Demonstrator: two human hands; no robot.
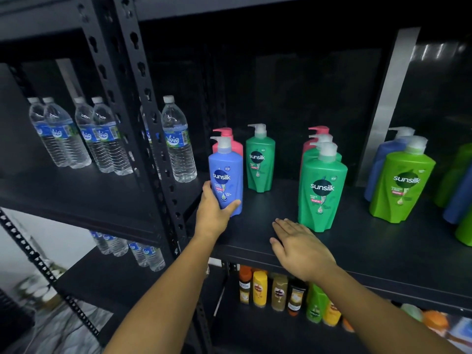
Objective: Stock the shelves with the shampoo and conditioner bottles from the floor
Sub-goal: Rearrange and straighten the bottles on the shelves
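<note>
My left hand [213, 215] grips the base of a blue pump bottle [226, 175] that stands upright at the left end of the black shelf [357, 241]. A pink bottle [228, 141] stands right behind it, and a green bottle [260, 162] to its right. My right hand [298, 245] lies flat, fingers straight, on the shelf's front, just left of a large green bottle [322, 190]. Behind that one a second green and a pink bottle line up. Further right stand a light green bottle [401, 185] and a blue one [380, 164].
A perforated black upright [153, 139] divides this bay from the left bay, where several water bottles [102, 139] stand. The shelf below holds small orange, yellow, brown and green bottles [281, 292]. More bottles crowd the far right edge [462, 190].
</note>
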